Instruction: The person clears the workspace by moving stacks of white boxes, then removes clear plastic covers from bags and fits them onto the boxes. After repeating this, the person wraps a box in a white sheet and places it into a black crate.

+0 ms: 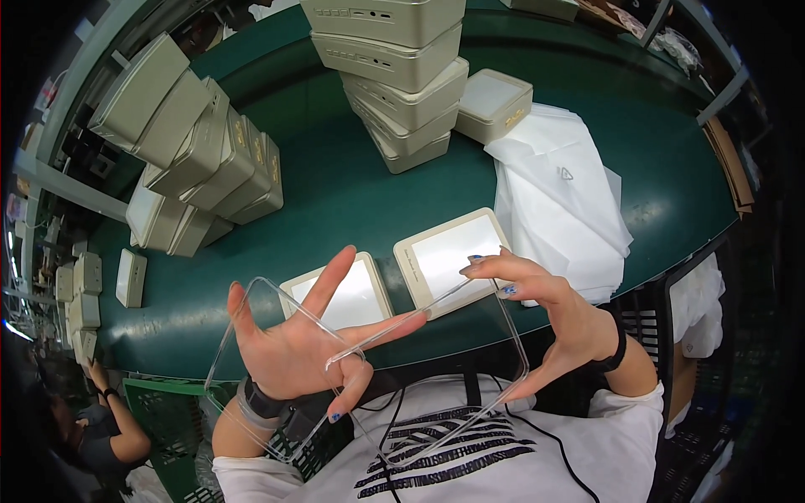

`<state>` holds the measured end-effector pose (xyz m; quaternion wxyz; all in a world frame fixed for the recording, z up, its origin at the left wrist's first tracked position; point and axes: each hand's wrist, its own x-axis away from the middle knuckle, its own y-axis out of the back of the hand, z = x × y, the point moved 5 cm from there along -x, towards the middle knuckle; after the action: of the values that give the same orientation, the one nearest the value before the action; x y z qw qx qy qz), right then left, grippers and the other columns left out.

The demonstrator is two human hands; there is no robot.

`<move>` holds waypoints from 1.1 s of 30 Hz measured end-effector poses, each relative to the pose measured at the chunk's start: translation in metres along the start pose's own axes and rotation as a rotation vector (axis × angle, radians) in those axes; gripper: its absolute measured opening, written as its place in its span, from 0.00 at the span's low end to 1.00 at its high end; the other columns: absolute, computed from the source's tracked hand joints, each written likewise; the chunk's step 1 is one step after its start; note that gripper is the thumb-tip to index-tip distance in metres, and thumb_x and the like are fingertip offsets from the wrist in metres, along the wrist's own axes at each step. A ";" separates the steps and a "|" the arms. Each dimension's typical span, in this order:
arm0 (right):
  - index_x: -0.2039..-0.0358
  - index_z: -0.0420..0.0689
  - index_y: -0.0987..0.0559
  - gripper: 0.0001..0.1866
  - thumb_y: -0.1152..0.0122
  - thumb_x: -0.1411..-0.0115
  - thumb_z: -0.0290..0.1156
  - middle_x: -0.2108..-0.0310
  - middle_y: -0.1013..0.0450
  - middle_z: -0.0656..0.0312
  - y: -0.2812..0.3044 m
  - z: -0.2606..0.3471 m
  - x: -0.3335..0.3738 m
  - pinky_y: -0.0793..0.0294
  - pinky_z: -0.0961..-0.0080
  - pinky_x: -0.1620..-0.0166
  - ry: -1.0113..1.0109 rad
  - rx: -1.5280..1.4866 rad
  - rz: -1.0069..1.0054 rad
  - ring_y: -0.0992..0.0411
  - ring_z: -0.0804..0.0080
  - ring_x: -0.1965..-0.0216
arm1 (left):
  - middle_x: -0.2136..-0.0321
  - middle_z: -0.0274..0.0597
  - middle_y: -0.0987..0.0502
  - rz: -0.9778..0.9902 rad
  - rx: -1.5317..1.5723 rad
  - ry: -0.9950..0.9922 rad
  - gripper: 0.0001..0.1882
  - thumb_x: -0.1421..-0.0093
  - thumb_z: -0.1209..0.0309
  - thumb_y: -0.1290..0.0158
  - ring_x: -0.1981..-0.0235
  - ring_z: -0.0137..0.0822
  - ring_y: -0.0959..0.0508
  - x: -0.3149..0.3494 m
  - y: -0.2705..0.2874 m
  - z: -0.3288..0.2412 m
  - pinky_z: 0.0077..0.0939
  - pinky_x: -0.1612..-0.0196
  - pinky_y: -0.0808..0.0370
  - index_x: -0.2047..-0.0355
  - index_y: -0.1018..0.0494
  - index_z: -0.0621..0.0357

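Two clear plastic covers in hand, both off the table, above its near edge. Left cover [222, 335] sits around the left hand [306, 352]: palm up, thumb and two fingers spread, outer fingers curled over the cover's edge, which it holds. One outstretched finger reaches to the upper edge of the right cover [511, 331]. The two covers overlap in view near the curled fingers; whether they touch, cannot tell.

Right hand [579, 327]: bent, gripping the right cover at its right side, fingers at the far edge, thumb lower down. Blue decoration on the nails. Dark bands on both wrists.

Green table [335, 210] beyond. Just past the hands, two cream boxes with white top panels lie flat: left box [362, 289], partly behind the left hand, and right box [453, 251], tilted a little in plan. Right of these, a pile of white bags [562, 193]; at its far end, another cream box [495, 105]. Far centre, a tall, uneven stack of cream boxes [394, 84]. Left, a leaning stack [205, 159]; nearer, a lone box on edge [131, 278]. Near left, a green crate [155, 419] and a co-worker's arm [126, 432].
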<state>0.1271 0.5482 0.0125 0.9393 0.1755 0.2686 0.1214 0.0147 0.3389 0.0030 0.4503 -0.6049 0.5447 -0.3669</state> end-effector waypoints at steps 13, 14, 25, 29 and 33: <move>0.41 0.57 0.44 0.54 0.17 0.66 0.38 0.38 0.43 0.47 0.007 0.000 0.009 0.52 0.40 0.36 -0.157 0.172 -0.002 0.44 0.45 0.37 | 0.36 0.76 0.53 -0.076 -1.129 0.003 0.50 0.50 0.27 0.59 0.77 0.42 0.25 0.030 -0.035 -0.051 0.29 0.71 0.27 0.37 0.37 0.51; 0.41 0.57 0.44 0.54 0.17 0.66 0.38 0.38 0.43 0.47 0.006 0.002 0.008 0.52 0.40 0.36 -0.165 0.173 -0.002 0.44 0.45 0.37 | 0.37 0.76 0.51 0.008 -1.463 0.044 0.46 0.51 0.28 0.55 0.78 0.42 0.26 0.028 -0.054 -0.047 0.30 0.72 0.28 0.47 0.33 0.55; 0.45 0.61 0.41 0.48 0.18 0.64 0.39 0.38 0.43 0.47 -0.007 0.014 -0.007 0.54 0.35 0.37 -0.170 0.328 0.080 0.44 0.44 0.37 | 0.40 0.73 0.44 0.135 -2.396 0.376 0.36 0.57 0.38 0.40 0.80 0.41 0.33 -0.009 -0.071 0.013 0.30 0.74 0.30 0.79 0.37 0.63; 0.45 0.60 0.41 0.49 0.18 0.64 0.39 0.38 0.42 0.47 -0.006 0.013 -0.006 0.54 0.36 0.37 -0.153 0.249 0.049 0.43 0.44 0.37 | 0.36 0.63 0.45 0.100 -2.473 0.357 0.33 0.54 0.40 0.42 0.83 0.39 0.36 -0.005 -0.068 0.015 0.27 0.78 0.32 0.80 0.37 0.62; 0.44 0.59 0.41 0.49 0.18 0.65 0.38 0.38 0.41 0.47 -0.010 0.010 -0.007 0.55 0.37 0.37 -0.151 0.260 0.095 0.42 0.44 0.38 | 0.36 0.60 0.44 0.079 -2.498 0.366 0.33 0.54 0.40 0.41 0.83 0.39 0.36 0.001 -0.070 0.016 0.27 0.77 0.33 0.80 0.37 0.62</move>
<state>0.1284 0.5345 0.0200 0.9194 0.3168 0.2020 0.1161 0.0526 0.3406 0.0638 -0.4981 -0.5407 0.5910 0.3320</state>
